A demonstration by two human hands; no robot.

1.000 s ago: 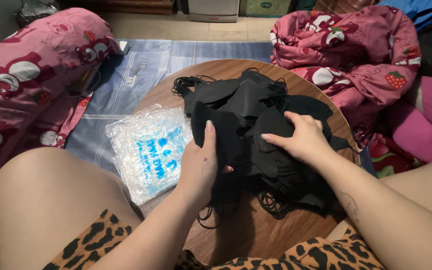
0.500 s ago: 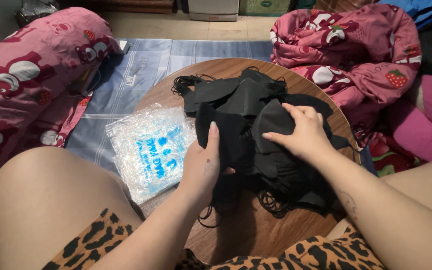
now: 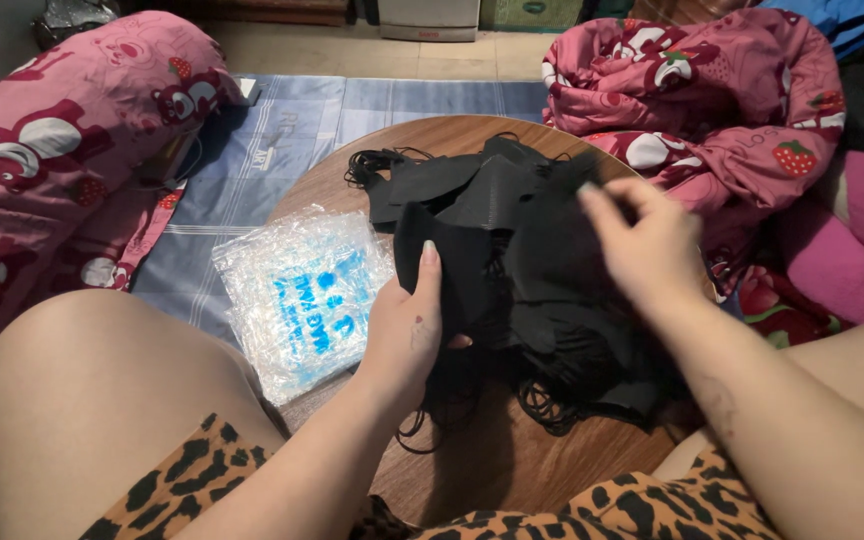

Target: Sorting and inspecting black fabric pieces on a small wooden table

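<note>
A person sits on the floor with a low round wooden table [image 3: 512, 470] drawn up between bare knees, so both hands work close to the body. On it lies a loose heap of black fabric face masks with thin elastic ear loops [image 3: 542, 300], spread across the middle and far side of the tabletop, some loops trailing toward the near edge. The left hand [image 3: 407, 330] grips one black mask [image 3: 452, 262] at the heap's near-left edge, thumb laid flat on top and fingers curled beneath, clamped so the piece stands clear of the others. The right hand [image 3: 642, 245] hovers over the right part of the heap, fingers bent and drawn together at the tips as if pinching a mask edge; motion blur keeps me from telling whether they actually hold fabric. Just left of the heap, touching the left hand's wrist side, lies a stack of clear crinkled plastic bags with blue print [image 3: 297, 295], within easy reach. A pink bear-print bolster [image 3: 62, 150] and a matching pink crumpled blanket [image 3: 712, 90] flank the table on a blue floor mat [image 3: 282, 120].
</note>
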